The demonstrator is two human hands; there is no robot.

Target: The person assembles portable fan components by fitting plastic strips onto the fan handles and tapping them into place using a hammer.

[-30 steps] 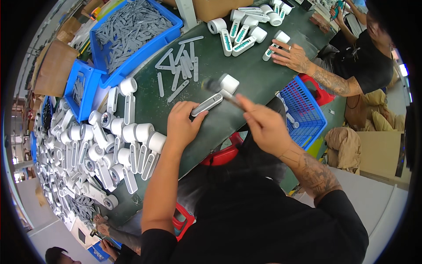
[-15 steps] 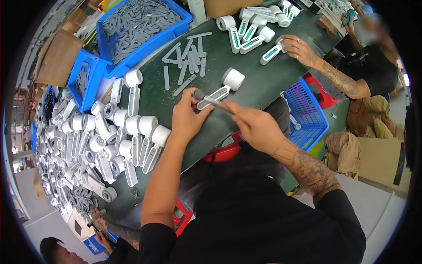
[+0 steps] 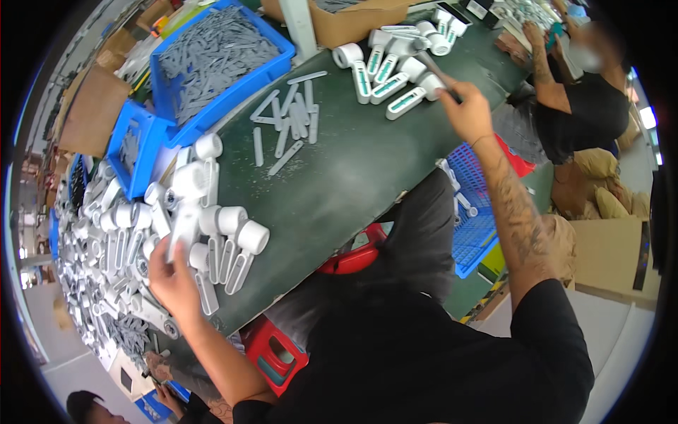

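Observation:
My left hand [image 3: 171,274] grips the handle of a white plastic device [image 3: 185,201] with a round head, lifted from a row of similar white devices [image 3: 233,244] at the near left edge of the dark green table [image 3: 353,169]. My right hand [image 3: 466,106] is stretched to the far right, closed on a thin grey stick [image 3: 436,69]. Its fingers are at the round head of a white device with a teal label [image 3: 408,100]. That device lies with a group of similar labelled devices [image 3: 385,60].
Loose grey strips [image 3: 289,124] lie mid-table. A blue bin of grey strips [image 3: 212,56] and a smaller blue bin [image 3: 131,152] stand at the back left, beside a pile of white devices [image 3: 99,240]. A blue basket [image 3: 473,212], red stools [image 3: 279,353] and another person [image 3: 586,99] are nearby.
Both hands were together at mid-table on one device. My right hand has swung far right to the labelled group, and my left has dropped to the left row and taken a white device.

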